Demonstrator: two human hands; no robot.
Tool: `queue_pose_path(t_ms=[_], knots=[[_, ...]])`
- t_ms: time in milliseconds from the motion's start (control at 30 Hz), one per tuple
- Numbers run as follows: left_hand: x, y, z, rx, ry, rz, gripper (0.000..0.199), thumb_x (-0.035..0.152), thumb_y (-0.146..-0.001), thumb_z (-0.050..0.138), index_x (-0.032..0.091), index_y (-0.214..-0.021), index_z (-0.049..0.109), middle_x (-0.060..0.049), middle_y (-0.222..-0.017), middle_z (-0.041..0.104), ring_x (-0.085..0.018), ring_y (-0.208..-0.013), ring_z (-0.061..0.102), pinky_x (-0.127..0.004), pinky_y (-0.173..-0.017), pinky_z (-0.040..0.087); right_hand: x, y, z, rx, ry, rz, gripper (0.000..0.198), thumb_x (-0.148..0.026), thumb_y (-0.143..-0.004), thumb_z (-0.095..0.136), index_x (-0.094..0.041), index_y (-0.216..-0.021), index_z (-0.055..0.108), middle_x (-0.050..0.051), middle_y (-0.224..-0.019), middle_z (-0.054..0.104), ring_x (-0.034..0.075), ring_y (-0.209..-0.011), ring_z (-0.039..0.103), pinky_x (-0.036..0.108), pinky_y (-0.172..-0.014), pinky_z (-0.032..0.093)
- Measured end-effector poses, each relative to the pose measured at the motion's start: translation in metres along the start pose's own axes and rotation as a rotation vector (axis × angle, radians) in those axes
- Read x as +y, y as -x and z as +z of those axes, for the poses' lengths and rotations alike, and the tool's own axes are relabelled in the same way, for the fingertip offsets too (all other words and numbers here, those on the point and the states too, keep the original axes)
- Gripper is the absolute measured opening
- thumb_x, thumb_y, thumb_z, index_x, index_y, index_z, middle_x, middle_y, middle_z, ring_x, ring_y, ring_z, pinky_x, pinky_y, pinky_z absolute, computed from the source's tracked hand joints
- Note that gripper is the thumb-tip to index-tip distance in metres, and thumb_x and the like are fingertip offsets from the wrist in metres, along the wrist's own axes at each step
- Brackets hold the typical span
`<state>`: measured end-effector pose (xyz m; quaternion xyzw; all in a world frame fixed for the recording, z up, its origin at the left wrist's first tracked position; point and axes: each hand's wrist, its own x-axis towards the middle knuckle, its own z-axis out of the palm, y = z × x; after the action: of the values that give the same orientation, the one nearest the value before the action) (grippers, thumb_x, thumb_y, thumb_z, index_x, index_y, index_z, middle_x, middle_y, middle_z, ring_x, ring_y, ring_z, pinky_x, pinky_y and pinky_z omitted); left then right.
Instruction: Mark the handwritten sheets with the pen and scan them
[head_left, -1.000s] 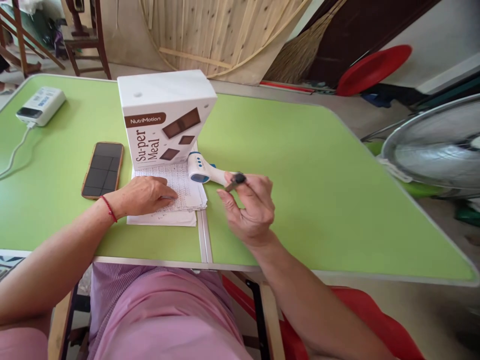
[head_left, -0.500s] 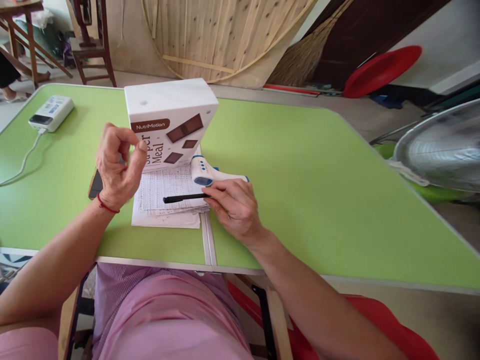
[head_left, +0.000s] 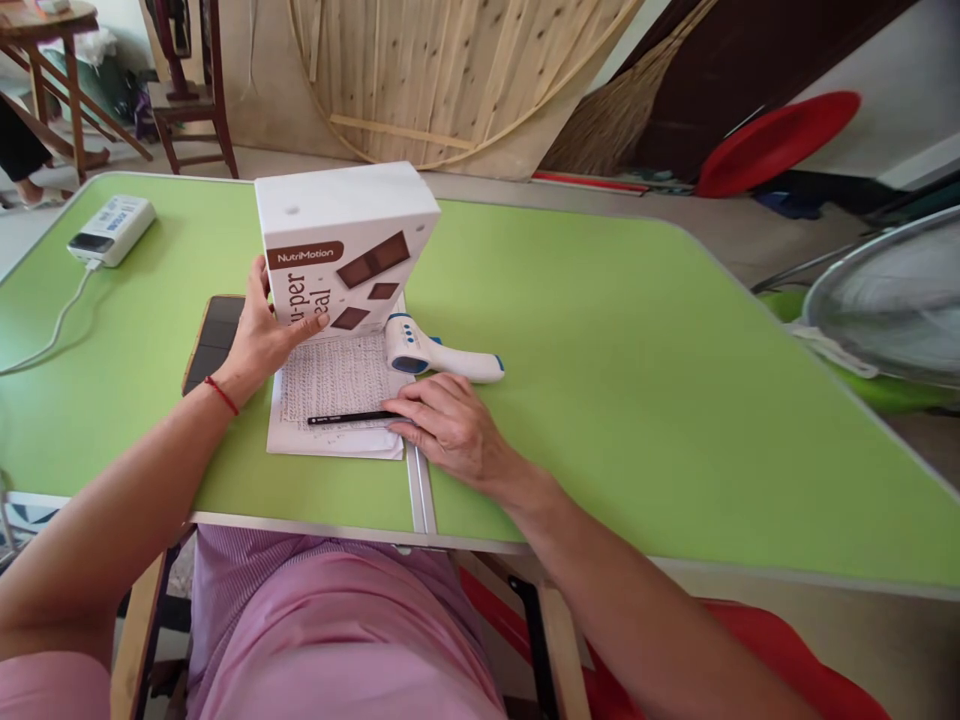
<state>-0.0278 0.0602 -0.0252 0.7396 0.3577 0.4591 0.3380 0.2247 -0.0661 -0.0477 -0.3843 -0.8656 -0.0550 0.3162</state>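
Observation:
A white NutriMotion box (head_left: 367, 240) with brown bars printed on its front stands upright on a stack of handwritten papers (head_left: 330, 375). My left hand (head_left: 266, 330) grips its lower left corner, thumb across the front and fingers round the side. A black pen (head_left: 345, 417) lies low over the papers, its right end between the fingers of my right hand (head_left: 442, 425). Just above that hand is a white and blue infrared thermometer (head_left: 450, 361), its head touching the papers. Partly behind my left wrist lies a dark phone (head_left: 214, 340) with an orange-brown edge.
A white power bank (head_left: 112, 230) with a cable sits at the far left of the green table (head_left: 637, 400). Beyond the table are a wooden chair (head_left: 187, 100), a red plastic stool or basin (head_left: 780, 145) and a fan (head_left: 892, 300). Another person's foot shows at upper left.
My left hand has opened from a pinch in front of the box and moved down onto its lower left side. My right hand has lowered the pen to the papers.

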Motion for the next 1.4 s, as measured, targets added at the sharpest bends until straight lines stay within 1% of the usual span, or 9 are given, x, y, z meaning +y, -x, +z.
queue_pose_path(t_ms=[233, 433, 533, 633, 767, 867, 1100, 1200, 1400], knots=[[0.003, 0.002, -0.001, 0.163, -0.065, -0.083, 0.075, 0.051, -0.074, 0.082, 0.018, -0.129, 0.043, -0.017, -0.132, 0.057, -0.031, -0.123, 0.058, -0.043, -0.092, 0.057, 0.0, 0.0, 0.001, -0.007, 0.0, -0.003, 0.015, -0.023, -0.094, 0.063, -0.022, -0.103, 0.075, 0.007, -0.089, 0.071, 0.021, -0.083, 0.063, 0.037, -0.075, 0.047], [0.018, 0.006, 0.001, 0.244, 0.098, -0.145, 0.074, 0.061, -0.071, 0.082, 0.018, -0.121, 0.049, -0.014, -0.126, 0.063, -0.031, -0.113, 0.064, -0.045, -0.091, 0.057, -0.002, -0.001, 0.001, 0.02, -0.036, 0.014, 0.017, -0.024, -0.096, 0.06, -0.021, -0.101, 0.076, 0.007, -0.088, 0.071, 0.021, -0.083, 0.062, 0.038, -0.075, 0.047], [0.025, 0.009, 0.004, 0.218, 0.152, -0.18, 0.07, 0.065, -0.076, 0.076, 0.016, -0.119, 0.051, -0.015, -0.124, 0.064, -0.031, -0.113, 0.064, -0.046, -0.09, 0.057, 0.001, 0.0, 0.001, 0.165, 0.0, 0.086, 0.016, -0.025, -0.095, 0.058, -0.022, -0.1, 0.074, 0.007, -0.09, 0.069, 0.022, -0.086, 0.063, 0.04, -0.078, 0.049], [0.032, 0.014, 0.009, 0.178, 0.199, -0.194, 0.068, 0.066, -0.077, 0.075, 0.016, -0.117, 0.052, -0.015, -0.123, 0.064, -0.032, -0.113, 0.064, -0.047, -0.092, 0.056, 0.01, 0.003, 0.003, 0.318, 0.172, 0.283, 0.02, -0.025, -0.093, 0.054, -0.022, -0.106, 0.069, 0.01, -0.1, 0.069, 0.026, -0.095, 0.064, 0.045, -0.085, 0.05], [0.033, 0.018, 0.014, 0.21, 0.271, -0.23, 0.071, 0.068, -0.071, 0.079, 0.018, -0.114, 0.054, -0.014, -0.124, 0.064, -0.034, -0.117, 0.062, -0.049, -0.095, 0.053, 0.021, 0.007, 0.006, 0.128, 0.304, 0.43, 0.042, -0.022, -0.088, 0.049, -0.014, -0.128, 0.059, 0.017, -0.126, 0.065, 0.032, -0.118, 0.059, 0.053, -0.099, 0.046], [0.027, 0.018, 0.016, 0.227, 0.342, -0.263, 0.069, 0.066, -0.07, 0.081, 0.019, -0.113, 0.056, -0.012, -0.119, 0.066, -0.034, -0.115, 0.063, -0.048, -0.092, 0.054, 0.024, 0.007, 0.007, 0.006, 0.318, 0.469, 0.048, -0.021, -0.087, 0.048, -0.011, -0.134, 0.056, 0.019, -0.128, 0.065, 0.034, -0.119, 0.058, 0.055, -0.101, 0.044], [0.023, 0.02, 0.019, 0.201, 0.448, -0.283, 0.065, 0.063, -0.071, 0.082, 0.021, -0.113, 0.056, -0.01, -0.116, 0.066, -0.032, -0.112, 0.064, -0.047, -0.091, 0.054, 0.039, 0.01, -0.006, -0.094, 0.27, 0.743, 0.055, -0.034, -0.078, 0.061, -0.01, -0.128, 0.064, 0.02, -0.112, 0.068, 0.036, -0.1, 0.061, 0.052, -0.083, 0.053], [0.026, 0.021, 0.02, 0.203, 0.416, -0.268, 0.065, 0.066, -0.073, 0.079, 0.021, -0.114, 0.054, -0.01, -0.122, 0.064, -0.033, -0.118, 0.061, -0.049, -0.096, 0.052, 0.046, 0.008, -0.022, -0.054, 0.198, 0.924, 0.053, -0.035, -0.079, 0.061, -0.012, -0.126, 0.065, 0.019, -0.106, 0.066, 0.034, -0.098, 0.063, 0.049, -0.079, 0.056], [0.023, 0.017, 0.022, 0.19, 0.418, -0.284, 0.074, 0.064, -0.068, 0.084, 0.02, -0.116, 0.048, -0.013, -0.124, 0.063, -0.034, -0.123, 0.06, -0.051, -0.102, 0.051, 0.041, -0.011, -0.037, -0.183, 0.177, 0.977, 0.054, -0.042, -0.081, 0.065, -0.017, -0.13, 0.064, 0.02, -0.126, 0.059, 0.038, -0.115, 0.06, 0.05, -0.089, 0.055]])
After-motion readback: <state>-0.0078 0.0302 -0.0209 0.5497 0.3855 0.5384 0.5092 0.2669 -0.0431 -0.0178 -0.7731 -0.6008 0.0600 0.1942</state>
